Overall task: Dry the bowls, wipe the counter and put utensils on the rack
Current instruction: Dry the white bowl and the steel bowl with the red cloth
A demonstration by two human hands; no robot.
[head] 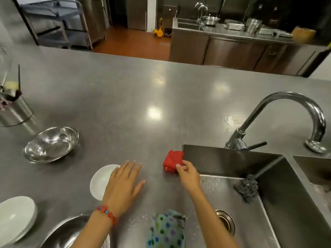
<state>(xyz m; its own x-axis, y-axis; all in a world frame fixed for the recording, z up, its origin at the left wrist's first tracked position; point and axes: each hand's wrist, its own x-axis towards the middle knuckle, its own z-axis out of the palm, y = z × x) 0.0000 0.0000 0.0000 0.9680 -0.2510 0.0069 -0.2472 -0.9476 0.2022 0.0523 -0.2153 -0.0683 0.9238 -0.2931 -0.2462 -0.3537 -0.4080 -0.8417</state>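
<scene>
A steel worktop fills most of the frame, with a sink at lower right. A steel bowl sits at left, and a small white bowl lies lower centre, partly under the left hand, whose fingers are spread flat. The right hand pinches a crumpled red cloth by the sink's corner. A dotted cloth lies at bottom centre.

You have a tap arching over the sink; a scourer lies inside it; a dotted cloth sits nearest you
</scene>
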